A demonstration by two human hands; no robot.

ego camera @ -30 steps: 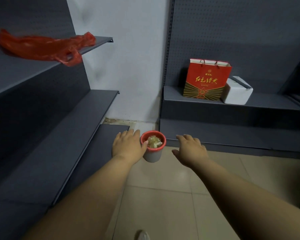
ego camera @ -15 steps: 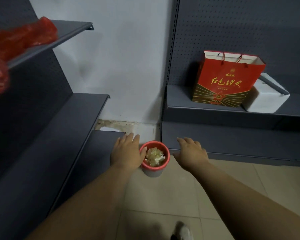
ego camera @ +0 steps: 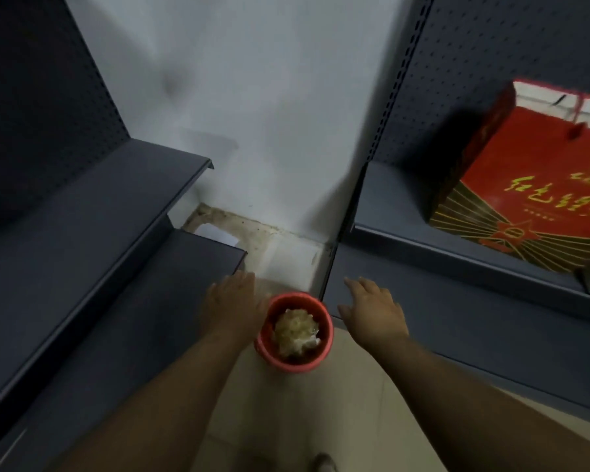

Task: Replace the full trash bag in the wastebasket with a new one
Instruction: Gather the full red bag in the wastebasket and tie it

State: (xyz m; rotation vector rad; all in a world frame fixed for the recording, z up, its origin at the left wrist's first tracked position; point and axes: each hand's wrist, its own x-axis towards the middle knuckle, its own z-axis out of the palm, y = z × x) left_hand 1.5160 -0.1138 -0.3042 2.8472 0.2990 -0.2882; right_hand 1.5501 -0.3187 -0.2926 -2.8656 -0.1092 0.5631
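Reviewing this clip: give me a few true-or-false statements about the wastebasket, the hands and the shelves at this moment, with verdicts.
1. The wastebasket stands on the floor between the left hand and the right hand. True.
2. The right hand grips the wastebasket's rim. False: it hovers apart from the rim, fingers spread, holding nothing.
3. The wastebasket is empty. False: crumpled waste lies inside it.
4. A red gift bag stands on the shelf at the right. True.
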